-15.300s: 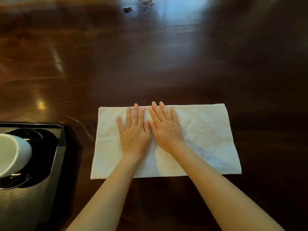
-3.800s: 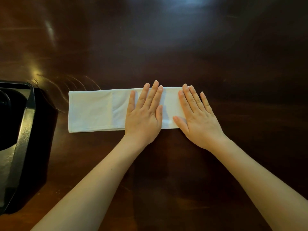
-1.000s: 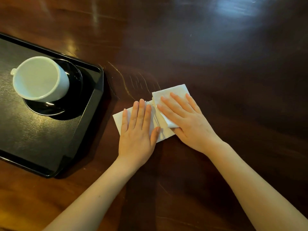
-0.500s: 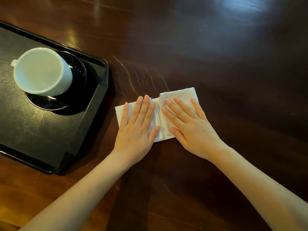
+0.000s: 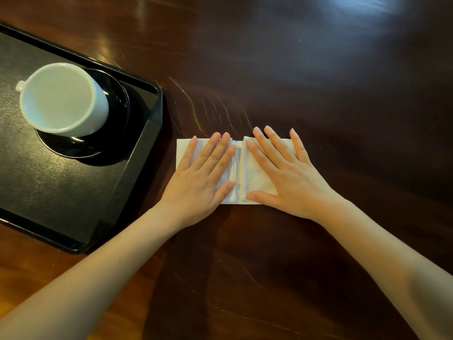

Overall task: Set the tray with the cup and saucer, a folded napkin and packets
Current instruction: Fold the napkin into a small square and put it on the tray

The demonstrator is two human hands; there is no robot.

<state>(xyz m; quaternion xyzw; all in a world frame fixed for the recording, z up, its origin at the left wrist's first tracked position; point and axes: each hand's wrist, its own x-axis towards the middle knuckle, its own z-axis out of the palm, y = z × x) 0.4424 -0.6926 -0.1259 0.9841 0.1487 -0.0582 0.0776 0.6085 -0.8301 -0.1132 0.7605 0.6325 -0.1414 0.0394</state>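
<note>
A white napkin [image 5: 239,173], folded into a small rectangle with its two ends meeting at a middle seam, lies on the dark wooden table. My left hand [image 5: 202,175] presses flat on its left half. My right hand [image 5: 282,175] presses flat on its right half, fingers straight. To the left lies a black tray [image 5: 49,192] carrying a white cup [image 5: 62,99] on a black saucer [image 5: 103,148]. No packets are in view.
The dark polished table [image 5: 318,82] stretches bare beyond and to the right of the napkin. The tray's right rim [image 5: 147,153] lies a short way left of the napkin.
The napkin went from a long strip to a small rectangle with both ends folded in. In the last second it turned square to me, and both hands stayed flat on it.
</note>
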